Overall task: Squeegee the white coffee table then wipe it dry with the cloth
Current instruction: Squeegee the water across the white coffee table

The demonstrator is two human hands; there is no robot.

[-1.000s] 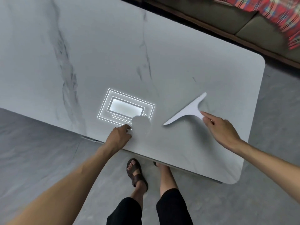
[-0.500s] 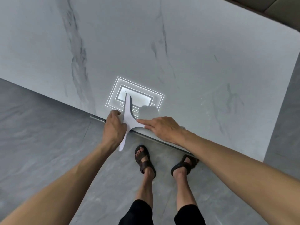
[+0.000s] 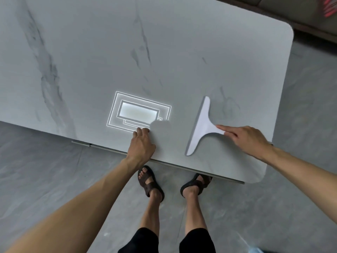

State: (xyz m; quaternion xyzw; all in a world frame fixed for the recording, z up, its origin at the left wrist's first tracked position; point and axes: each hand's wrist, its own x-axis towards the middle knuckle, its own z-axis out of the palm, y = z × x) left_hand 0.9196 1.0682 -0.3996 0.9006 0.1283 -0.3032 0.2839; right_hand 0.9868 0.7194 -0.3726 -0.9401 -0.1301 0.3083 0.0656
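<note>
The white coffee table (image 3: 182,52) has a marble-look top with grey veins and fills the upper part of the head view. A white T-shaped squeegee (image 3: 201,125) lies flat on it near the front right, its blade running from the front edge toward the far side. My right hand (image 3: 244,138) pinches the end of its handle, index finger on top. My left hand (image 3: 142,143) rests on the table's front edge with fingers curled and nothing in it. No cloth is in sight.
A bright ceiling-light reflection (image 3: 138,112) shines on the tabletop beside my left hand. My sandalled feet (image 3: 151,181) stand on the grey floor under the front edge. A sofa with red plaid fabric (image 3: 330,6) sits beyond the far right corner.
Half a second ago the squeegee was at the front edge beside my left hand, its blade past the edge. My right hand has carried it to the right; the left hand stayed.
</note>
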